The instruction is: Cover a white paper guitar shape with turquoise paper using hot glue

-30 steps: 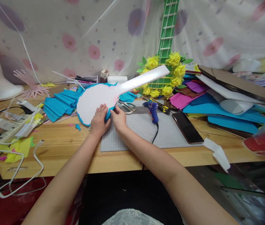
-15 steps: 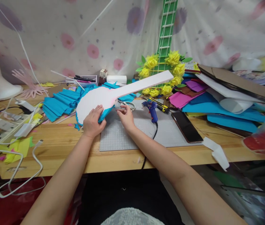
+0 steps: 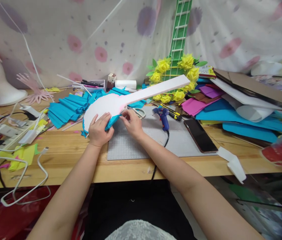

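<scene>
A white guitar-shaped foam board (image 3: 103, 105) lies tilted above the table, its long neck pointing to the upper right. Blue crepe paper (image 3: 112, 121) runs along its near edge. My left hand (image 3: 101, 129) grips the rounded body, fingers on the white face and thumb by the blue edge. At the paper's right end, close to where the body meets the neck, my right hand (image 3: 132, 124) pinches with thumb and forefinger; the pinched bit is mostly hidden. Just behind that hand, scissors (image 3: 140, 112) lie partly covered on the grey cutting mat (image 3: 131, 146).
A blue glue gun (image 3: 162, 118), a yellow-black cutter (image 3: 174, 114) and a phone (image 3: 200, 136) sit to the right. Behind stands a green guitar shape with yellow paper flowers (image 3: 187, 61). Pleated blue paper (image 3: 64, 111) lies left, near cables and a power strip (image 3: 3, 143).
My right hand has moved slightly left and up to the end of the blue paper edge. My left hand keeps its hold; the whole view has shifted a little.
</scene>
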The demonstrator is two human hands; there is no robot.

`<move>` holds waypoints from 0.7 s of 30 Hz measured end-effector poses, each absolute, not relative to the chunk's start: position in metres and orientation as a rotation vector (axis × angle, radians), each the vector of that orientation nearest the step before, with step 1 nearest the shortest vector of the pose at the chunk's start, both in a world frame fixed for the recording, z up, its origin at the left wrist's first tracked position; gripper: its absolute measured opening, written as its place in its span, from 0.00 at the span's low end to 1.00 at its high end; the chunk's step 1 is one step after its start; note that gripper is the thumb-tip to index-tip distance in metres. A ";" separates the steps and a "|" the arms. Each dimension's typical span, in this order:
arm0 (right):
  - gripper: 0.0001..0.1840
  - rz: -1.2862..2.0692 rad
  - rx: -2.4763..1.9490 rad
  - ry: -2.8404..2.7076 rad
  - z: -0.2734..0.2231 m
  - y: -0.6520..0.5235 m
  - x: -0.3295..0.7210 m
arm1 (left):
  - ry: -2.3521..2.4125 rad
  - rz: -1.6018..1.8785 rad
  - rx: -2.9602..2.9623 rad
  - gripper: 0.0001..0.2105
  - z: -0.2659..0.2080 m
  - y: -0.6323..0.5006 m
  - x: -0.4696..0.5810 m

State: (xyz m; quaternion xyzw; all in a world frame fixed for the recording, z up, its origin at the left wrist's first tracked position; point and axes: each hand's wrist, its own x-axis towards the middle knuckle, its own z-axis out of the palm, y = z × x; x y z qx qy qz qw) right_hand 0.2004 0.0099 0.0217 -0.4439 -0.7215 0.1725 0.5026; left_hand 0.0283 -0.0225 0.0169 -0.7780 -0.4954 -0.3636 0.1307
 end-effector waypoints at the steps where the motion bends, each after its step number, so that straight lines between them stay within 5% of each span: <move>1: 0.07 0.411 -1.068 -1.754 0.020 0.011 0.201 | -1.450 -1.057 -2.266 0.26 0.017 -0.023 0.029; 8: 0.08 0.410 -1.050 -1.821 0.014 0.021 0.207 | -1.444 -1.044 -2.272 0.25 0.015 -0.021 0.029; 21: 0.09 -0.113 -0.921 -2.108 0.021 0.020 0.210 | -1.655 -1.006 -2.177 0.22 0.021 -0.020 0.056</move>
